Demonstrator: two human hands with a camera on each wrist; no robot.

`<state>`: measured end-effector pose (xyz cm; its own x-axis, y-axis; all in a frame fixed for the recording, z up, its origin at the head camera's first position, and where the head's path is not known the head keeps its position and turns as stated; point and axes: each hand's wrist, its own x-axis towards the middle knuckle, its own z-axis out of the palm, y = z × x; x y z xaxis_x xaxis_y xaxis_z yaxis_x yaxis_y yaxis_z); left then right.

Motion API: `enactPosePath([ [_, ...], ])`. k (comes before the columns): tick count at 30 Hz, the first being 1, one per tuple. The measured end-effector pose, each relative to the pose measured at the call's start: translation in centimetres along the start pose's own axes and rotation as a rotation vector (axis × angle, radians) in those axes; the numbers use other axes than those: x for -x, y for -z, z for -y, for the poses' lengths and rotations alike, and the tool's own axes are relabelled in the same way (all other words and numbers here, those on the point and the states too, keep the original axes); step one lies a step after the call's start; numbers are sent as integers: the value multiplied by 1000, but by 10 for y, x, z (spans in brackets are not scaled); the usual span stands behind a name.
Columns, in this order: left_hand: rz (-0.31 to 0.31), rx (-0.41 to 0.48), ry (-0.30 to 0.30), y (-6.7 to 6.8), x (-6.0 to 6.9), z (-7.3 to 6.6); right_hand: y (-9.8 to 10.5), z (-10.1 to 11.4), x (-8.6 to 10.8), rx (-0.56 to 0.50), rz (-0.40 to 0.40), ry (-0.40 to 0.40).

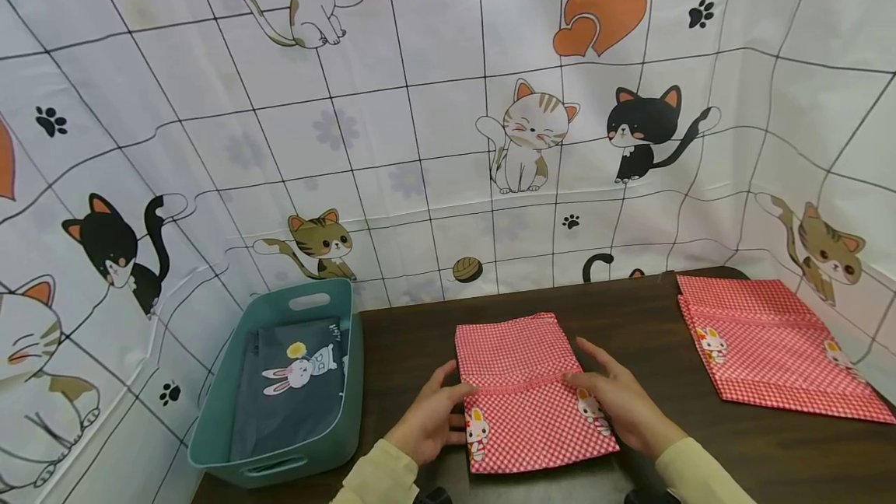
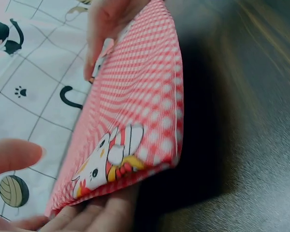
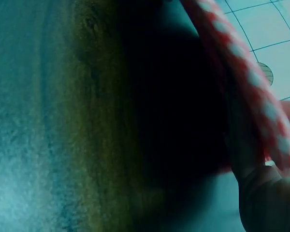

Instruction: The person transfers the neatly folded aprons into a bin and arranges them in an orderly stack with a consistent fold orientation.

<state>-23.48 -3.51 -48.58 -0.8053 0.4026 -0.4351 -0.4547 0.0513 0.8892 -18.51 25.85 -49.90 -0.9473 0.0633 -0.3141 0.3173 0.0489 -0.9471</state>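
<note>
A folded red-and-white checked cloth (image 1: 525, 387) with rabbit prints along its near part is held between the two hands over the dark table. My left hand (image 1: 435, 414) holds its left edge. In the left wrist view, the fingers (image 2: 104, 215) lie beneath the cloth (image 2: 140, 87) and the thumb stands apart from it. My right hand (image 1: 619, 399) grips the right edge, with the thumb over the top face. The right wrist view is dark and shows the cloth's edge (image 3: 251, 77) along the hand (image 3: 270, 198); the fingers under the cloth are mostly hidden.
A teal basket (image 1: 350, 379) with a folded dark grey cloth (image 1: 280, 403) printed with a rabbit stands at left. Another red checked cloth (image 1: 777, 348) lies at right on the brown wood-grain table (image 1: 406, 341). A cat-print sheet (image 1: 420, 131) hangs behind and around.
</note>
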Motion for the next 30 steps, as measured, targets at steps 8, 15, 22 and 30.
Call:
enactPosePath([
  [8, 28, 6, -30, 4, -4, 11, -1, -4, -1, 72, 48, -6],
  [15, 23, -30, -60, 7, -8, 18, -2, -4, -2, 177, 48, -17],
  [22, 28, -49, -69, 10, -12, 24, -1, -5, -2, 208, 49, -24],
  [30, 2, -33, -47, 8, -12, 23, -2, -11, -1, 198, 51, -22],
])
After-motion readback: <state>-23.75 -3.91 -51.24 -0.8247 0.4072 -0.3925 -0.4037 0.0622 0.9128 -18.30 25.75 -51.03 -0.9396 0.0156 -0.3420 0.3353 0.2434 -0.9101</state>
